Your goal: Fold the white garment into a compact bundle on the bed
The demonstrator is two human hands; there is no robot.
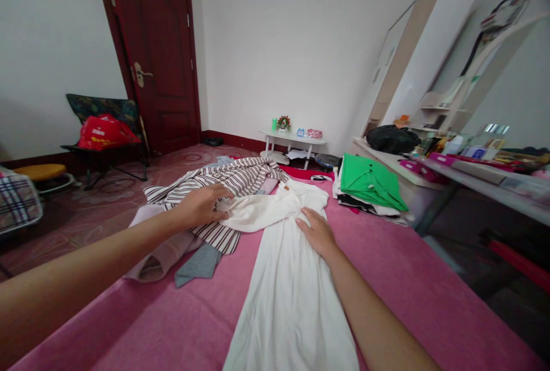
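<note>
A white long-sleeved garment (292, 279) lies on the pink bed cover (172, 325), its collar end away from me and its body stretching toward me. My left hand (208, 204) is closed around the end of its left-hand sleeve, which is drawn out sideways. Flat on the garment's upper part, near gathered folds, rests my right hand (315, 230) with its fingers a little apart. Beneath and beyond my left hand lies a striped brown-and-white shirt (223, 173), on top of a pale pink garment (150, 259) and a grey cloth (200, 265).
A folded stack with a green shirt (372, 182) on top sits at the bed's right. Beside it stand a cluttered dressing table (494, 182) and a black bag (392, 139). Farther off are a small white table (294, 137) and a folding chair (103, 101) holding a red bag (107, 132).
</note>
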